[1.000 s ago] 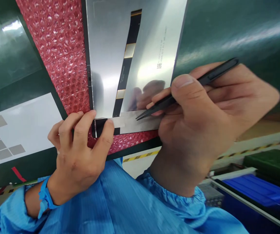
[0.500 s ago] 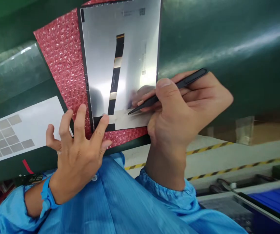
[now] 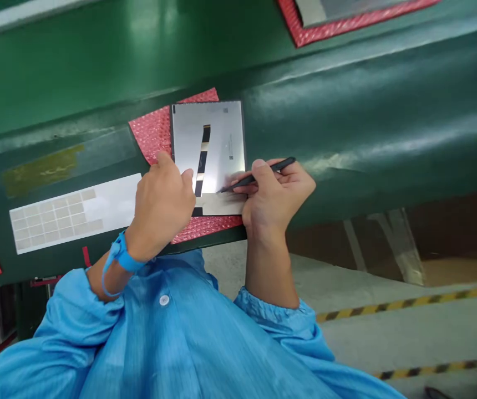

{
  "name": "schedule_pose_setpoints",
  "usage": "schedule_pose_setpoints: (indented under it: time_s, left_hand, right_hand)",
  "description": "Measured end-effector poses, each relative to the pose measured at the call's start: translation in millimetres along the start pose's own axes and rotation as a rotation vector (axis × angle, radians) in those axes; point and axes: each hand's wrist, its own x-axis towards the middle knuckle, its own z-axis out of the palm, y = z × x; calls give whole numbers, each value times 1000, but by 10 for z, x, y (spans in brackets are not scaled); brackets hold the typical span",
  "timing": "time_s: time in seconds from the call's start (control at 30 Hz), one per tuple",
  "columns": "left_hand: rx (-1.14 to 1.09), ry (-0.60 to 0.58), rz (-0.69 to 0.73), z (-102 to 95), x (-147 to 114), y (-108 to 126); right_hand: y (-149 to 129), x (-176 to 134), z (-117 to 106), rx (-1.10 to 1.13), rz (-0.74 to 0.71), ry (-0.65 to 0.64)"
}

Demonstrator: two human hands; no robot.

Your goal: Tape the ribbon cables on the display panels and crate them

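Note:
A silver-backed display panel [image 3: 219, 133] lies on pink bubble wrap [image 3: 150, 132] near the table's front edge. Down its back runs a black flat ribbon cable [image 3: 201, 160] with gold-coloured bands. My right hand [image 3: 280, 194] grips black tweezers [image 3: 283, 164] like a pen, their tip at the upper edge of a pale strip [image 3: 224, 205] along the panel's lower end. At the panel's left edge, my left hand [image 3: 163, 202] is closed with its fingers curled under. Whatever lies in those fingers is hidden.
Left of my left hand lies a white sheet [image 3: 116, 199] bearing rows of grey rectangular stickers. Clear film with a yellowish patch [image 3: 42, 169] is behind it. Another panel [image 3: 346, 11] on pink wrap rests at the back right. The green table's [image 3: 205, 244] front edge is close to me.
My left hand has gone from spread fingers, index on the panel's lower left corner, to a curled hand farther up its left edge. The tweezers stay near the pale strip. The view has widened.

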Motion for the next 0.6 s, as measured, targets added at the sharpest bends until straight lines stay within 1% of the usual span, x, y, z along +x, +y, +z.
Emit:
schedule_pose_setpoints:
  time_s: [0.07,0.13,0.2,0.27,0.33,0.43,0.53,0.6]
  left_hand:
    - [50,27,-3,-5,48,12]
    - [64,85,-57,0,72,-7]
    - [12,126,-141,5,95,-35]
    - [-55,129,-183,6,151,-58]
    - [-109,92,-168,6,256,-71]
    - [-173,36,-135,9,460,-86]
    - [-211,-2,-152,9,584,-89]
    - [-212,-1,-183,14,577,-56]
  right_hand:
    - [34,8,3,22,5,22]
    - [60,13,22,30,32,59]
    - [72,14,54,23,68,92]
    - [68,13,88,9,97,97]
    - [48,18,109,-12,118,67]
    - [-11,69,92,-99,184,-26]
    - [-105,199,32,-286,252,-149]
    - [-174,316,7,-461,245,-195]
